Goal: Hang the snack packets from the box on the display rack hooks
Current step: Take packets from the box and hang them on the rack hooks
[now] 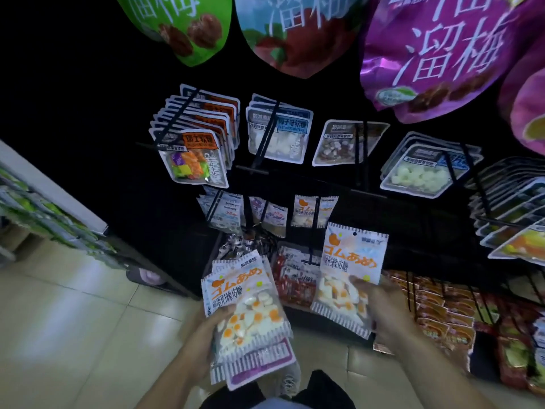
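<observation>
My left hand (203,335) grips a stack of several egg-candy packets (246,314) with striped edges, held low in front of the rack. My right hand (380,308) holds a single packet of the same kind (349,270) upright by its lower part, its punched hole at the top. That packet sits just right of a black hook (312,231) that carries a matching packet (309,211). No box is in view.
The dark display rack (413,219) carries rows of hooks with white candy packets above, red and orange packets low on the right. Big green, teal and purple bags (436,54) hang overhead. A shelf (50,208) stands at left over tiled floor (73,320).
</observation>
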